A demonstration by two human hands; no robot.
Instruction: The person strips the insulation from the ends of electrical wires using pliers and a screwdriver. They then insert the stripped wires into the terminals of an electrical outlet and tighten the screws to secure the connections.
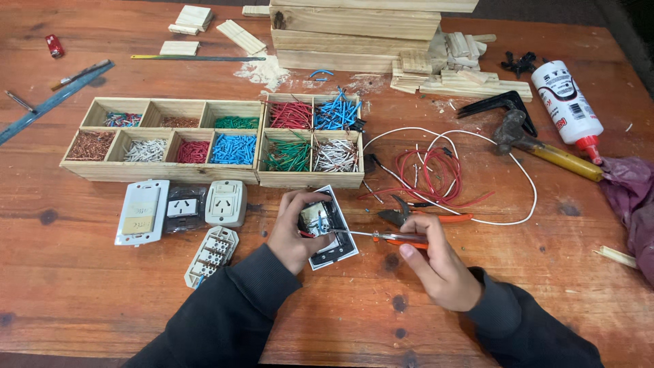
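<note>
- Left hand [293, 235] curled around a small electrical switch module [317, 219], fingers over its top edge, holding it tilted just above a dark-framed wall plate [338, 251] lying flat on the wooden table [327, 320].
- Right hand [436, 262] closed on the orange handle of a screwdriver [381, 236], thumb along the grip, metal shaft pointing left, tip at the module.
- Just beyond the right hand, orange-handled pliers [426, 216], resting on the table beside the screwdriver.
- Behind the pliers, a tangle of red wire [436, 174] ringed by a long loop of white wire [521, 174].
- Left of the left hand, white wall sockets [226, 202] and a white switch plate [143, 211], with a pale terminal block [212, 255] below them.
- Farther back, two wooden compartment trays [170, 103] side by side, filled with cut wire pieces in red, blue, green, white and copper.
- At far right, a hammer [538, 144], a white glue bottle with red cap [569, 109] and purple cloth [630, 197].
- Along the far edge, stacked timber [354, 31] and small wood offcuts.
</note>
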